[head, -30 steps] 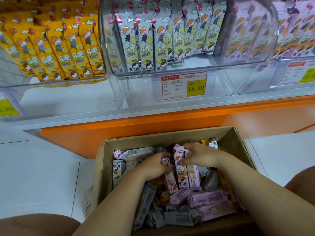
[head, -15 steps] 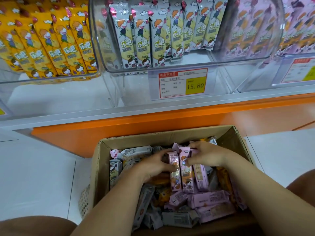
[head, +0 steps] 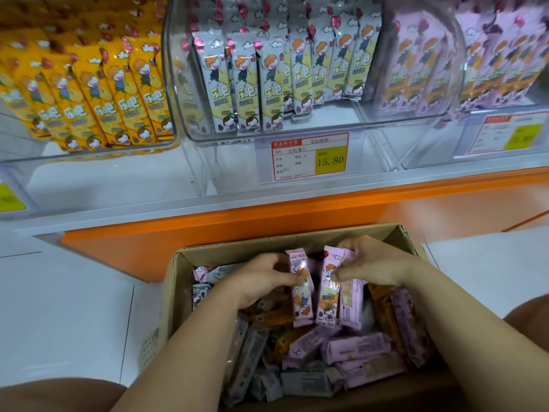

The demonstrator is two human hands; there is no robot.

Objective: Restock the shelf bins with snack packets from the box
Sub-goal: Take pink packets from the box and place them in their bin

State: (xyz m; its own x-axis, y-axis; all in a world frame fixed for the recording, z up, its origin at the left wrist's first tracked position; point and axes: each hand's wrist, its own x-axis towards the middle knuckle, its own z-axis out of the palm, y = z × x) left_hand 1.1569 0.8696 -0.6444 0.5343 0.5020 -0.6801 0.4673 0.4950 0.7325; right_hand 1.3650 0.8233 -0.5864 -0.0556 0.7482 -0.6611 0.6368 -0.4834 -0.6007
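Head view — cardboard box point(head: 178, 292) at lower centre of the frame, left hand point(head: 261, 278) pinching one pink snack packet point(head: 301, 295), right hand point(head: 374, 263) gripping two more pink packets point(head: 341, 295) upright above the pile, clear shelf bins point(head: 297, 135) across the top — yellow, white, pink rows.

box point(head: 175, 295): matt cardboard | packets point(head: 301, 289): glossy foil | bins point(head: 312, 130): clear plastic
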